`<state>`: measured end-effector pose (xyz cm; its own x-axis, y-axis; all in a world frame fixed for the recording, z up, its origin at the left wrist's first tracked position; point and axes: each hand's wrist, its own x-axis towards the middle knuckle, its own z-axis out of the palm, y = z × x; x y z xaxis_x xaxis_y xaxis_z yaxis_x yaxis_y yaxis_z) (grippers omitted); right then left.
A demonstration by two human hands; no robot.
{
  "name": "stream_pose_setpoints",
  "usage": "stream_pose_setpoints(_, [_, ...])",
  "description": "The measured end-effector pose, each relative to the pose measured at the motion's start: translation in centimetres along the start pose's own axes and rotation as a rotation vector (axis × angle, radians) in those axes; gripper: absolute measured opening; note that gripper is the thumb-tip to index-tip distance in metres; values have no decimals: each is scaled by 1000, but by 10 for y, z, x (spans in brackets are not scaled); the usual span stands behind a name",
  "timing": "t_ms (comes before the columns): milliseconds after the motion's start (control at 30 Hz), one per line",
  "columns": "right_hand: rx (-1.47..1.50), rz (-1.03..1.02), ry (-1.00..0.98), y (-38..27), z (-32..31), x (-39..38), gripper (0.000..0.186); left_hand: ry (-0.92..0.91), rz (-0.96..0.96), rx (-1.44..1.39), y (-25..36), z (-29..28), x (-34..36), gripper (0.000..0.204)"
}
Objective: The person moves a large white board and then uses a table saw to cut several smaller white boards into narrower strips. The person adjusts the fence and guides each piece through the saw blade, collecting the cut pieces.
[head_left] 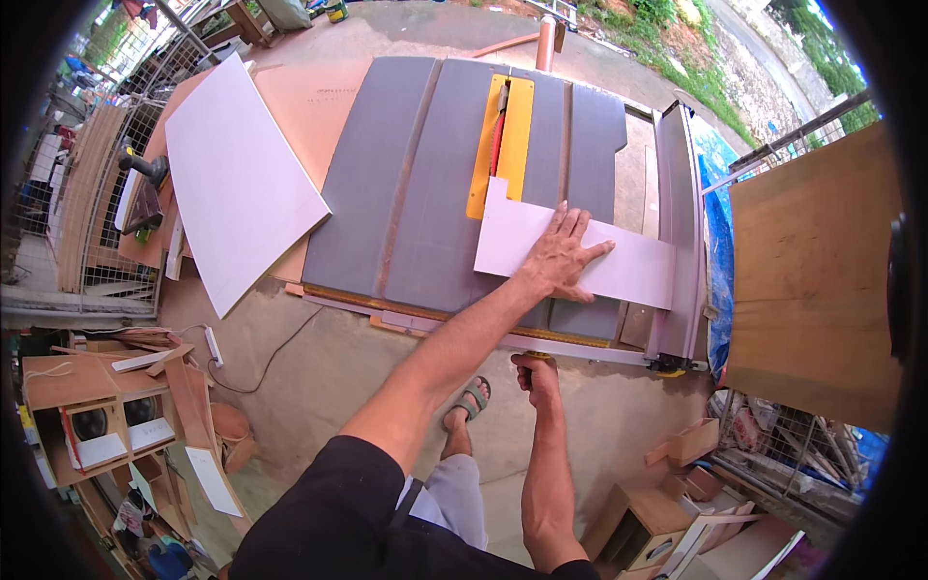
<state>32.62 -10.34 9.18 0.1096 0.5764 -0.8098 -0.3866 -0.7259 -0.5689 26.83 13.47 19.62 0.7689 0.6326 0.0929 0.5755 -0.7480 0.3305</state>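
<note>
My left hand (561, 256) lies flat with spread fingers on a white board (628, 256) on the grey table saw (445, 174). The board has a step in its far left corner, with a narrow tab reaching onto the yellow throat plate (517, 145), near the red blade area (499, 145). Its right end meets the long metal fence (683, 232). Below the saw's front rail (580, 350), my right hand (537, 375) is closed around something with a bit of yellow showing; the fingers hide most of it.
Left of the saw, a large white panel (242, 184) lies on a brown sheet (309, 106), with a cordless drill (145, 166) beyond. A black cable (266, 372) crosses the floor. Wooden cabinets (97, 406) stand lower left, wooden boxes (648, 512) lower right, and a plywood panel (812, 280) at right.
</note>
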Motion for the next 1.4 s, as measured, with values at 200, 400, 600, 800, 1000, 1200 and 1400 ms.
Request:
stream_pose_setpoints(200, [-21, -84, 104, -1, 8, -9, 20, 106, 35, 33, -3, 6, -3, 111])
stream_pose_setpoints(400, [-79, -74, 162, -7, 14, -15, 19, 154, 27, 108, -3, 17, -3, 110])
stream_pose_setpoints(600, [-43, -72, 204, -11, 23, -22, 23, 151, 5, 111, -3, 20, -4, 108])
stream_pose_setpoints(800, [-118, -89, 269, -13, 29, -26, 28, 92, 1, 88, -4, 12, -6, 106])
stream_pose_setpoints(1000, [-111, -169, 291, -4, 25, -24, 28, 68, -24, 176, 1, 18, -2, 105])
stream_pose_setpoints(1200, [-242, -261, 335, -3, 25, -24, 25, 97, -17, 197, 0, 27, -1, 112])
stream_pose_setpoints(1400, [-335, -587, 440, 17, 33, -19, 35, 139, 20, 180, -2, 26, -5, 109])
